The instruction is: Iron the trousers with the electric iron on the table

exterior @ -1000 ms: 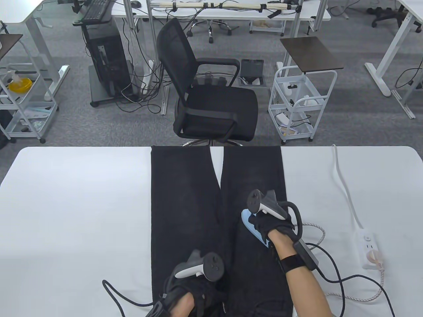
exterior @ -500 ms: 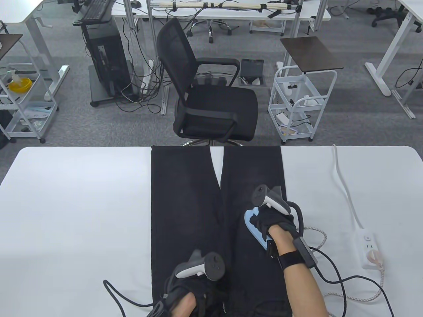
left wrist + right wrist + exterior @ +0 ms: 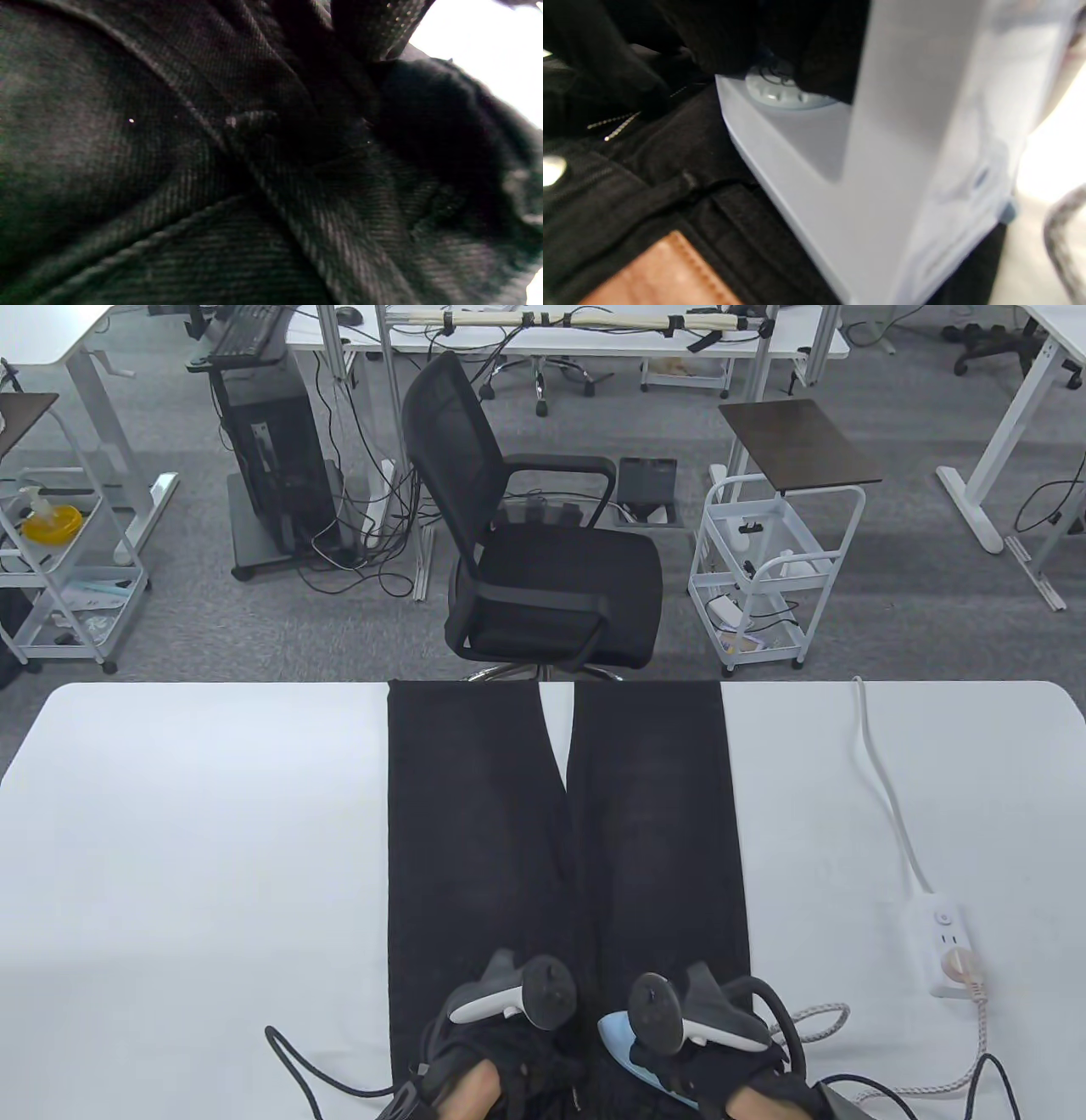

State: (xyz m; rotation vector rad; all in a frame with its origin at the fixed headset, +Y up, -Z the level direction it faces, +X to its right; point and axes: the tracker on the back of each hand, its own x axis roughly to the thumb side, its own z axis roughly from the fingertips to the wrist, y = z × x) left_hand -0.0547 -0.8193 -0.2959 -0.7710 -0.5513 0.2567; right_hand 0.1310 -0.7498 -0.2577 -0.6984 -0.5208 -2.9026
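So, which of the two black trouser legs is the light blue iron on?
The person's right-side leg; the light blue iron sits at its near end. The left-side leg has none.

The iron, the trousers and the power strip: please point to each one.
iron [image 3: 617, 1037], table view, light blue front tip.
trousers [image 3: 475, 814], table view, middle of one leg.
power strip [image 3: 943, 937], table view, white body.
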